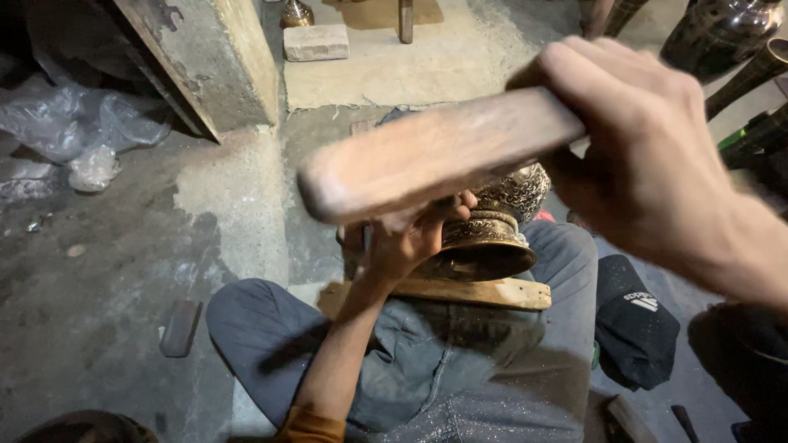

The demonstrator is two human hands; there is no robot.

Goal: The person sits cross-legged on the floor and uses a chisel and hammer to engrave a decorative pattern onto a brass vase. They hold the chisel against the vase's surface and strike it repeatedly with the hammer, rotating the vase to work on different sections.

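The right hand (648, 156) is gripping one end of a wooden bat (435, 156), fingers wrapped tight around it, and is holding it raised in the air above the lap. The bat is lying almost level, tilted a little down toward its free, rounded end, and it is blurring slightly.

Below it, the left hand (410, 238) is closing around a thin tool (366, 239) that is pointing at a brass vase (492, 230); most of the tool is hiding inside the fist. The vase is lying tilted on its side, its flared foot facing the person and its engraved belly pointing away. It is resting on a flat plank (468, 291) that is lying across the lap, the foot just above the plank's far edge. The left hand is touching the vase at the foot's left side.

The person is sitting cross-legged on a concrete floor (107, 271) in grey trousers (460, 361), with metal dust speckling the cloth. A black shoe (636, 320) is lying just beside the right knee. A small flat wooden piece (180, 326) is lying on the floor near the left knee. Crumpled plastic (74, 131) is sitting at the floor's far left, a brick (316, 43) is lying farther off, and dark vases (722, 33) are standing at the far right corner.
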